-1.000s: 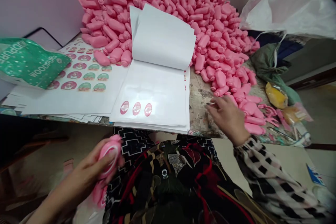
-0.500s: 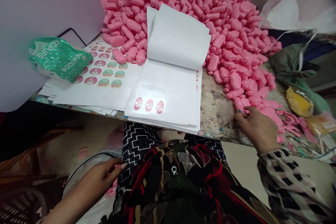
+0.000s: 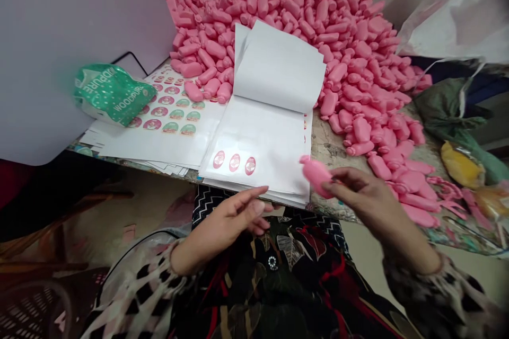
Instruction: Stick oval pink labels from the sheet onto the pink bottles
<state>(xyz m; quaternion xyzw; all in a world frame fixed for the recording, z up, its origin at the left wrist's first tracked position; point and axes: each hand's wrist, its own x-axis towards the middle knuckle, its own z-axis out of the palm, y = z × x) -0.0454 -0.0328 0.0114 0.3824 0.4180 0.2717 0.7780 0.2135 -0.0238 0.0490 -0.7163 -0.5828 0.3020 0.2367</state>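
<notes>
Between the thumb and fingers of my right hand [image 3: 363, 198] is a small pink plastic bottle [image 3: 316, 176], tilted, its neck pointing up and left. It hangs just past the right edge of the sticker sheets. My left hand [image 3: 236, 215] is empty, fingers apart, in front of the table edge and above my lap. Closest to it is a stack of white sticker sheets [image 3: 270, 143]. Three oval pink stickers [image 3: 234, 162] are on the top sheet, and its upper part is folded back [image 3: 280, 66].
A large heap of pink bottles [image 3: 318, 16] covers the back and right of the table. On the left, a green package [image 3: 115, 94] lies on more sheets of round stickers [image 3: 170, 111]. Pink straps [image 3: 447, 190] and a yellow packet [image 3: 461, 164] lie at the right. A basket [image 3: 34, 310] stands below left.
My right hand has lifted a pink bottle from the heap's near edge and brought it left. My left hand has risen from beside my lap toward the sticker sheets.
</notes>
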